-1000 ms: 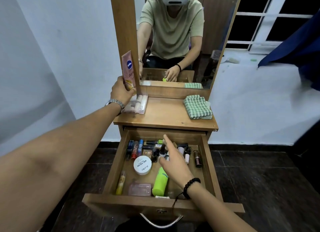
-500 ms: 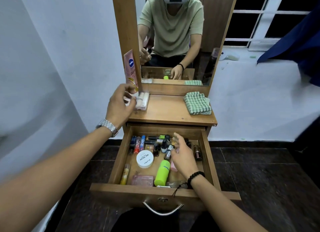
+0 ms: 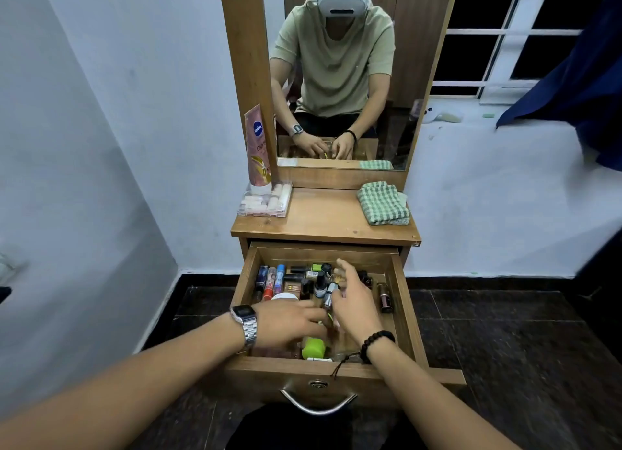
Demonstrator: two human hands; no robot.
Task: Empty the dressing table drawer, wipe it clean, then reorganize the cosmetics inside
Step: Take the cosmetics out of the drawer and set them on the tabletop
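both my hands are inside the drawer [image 3: 400, 301]: left hand [image 3: 289, 323] grip indeterminate above the green bottle [image 3: 313, 347]; right hand [image 3: 355, 306] pinches a small vial [image 3: 328, 296].

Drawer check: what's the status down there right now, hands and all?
Both hands in drawer: left hand over white jar, right hand among small bottles; grips unclear. Drawer mostly full. Pink tube, clear box, green cloth on top.
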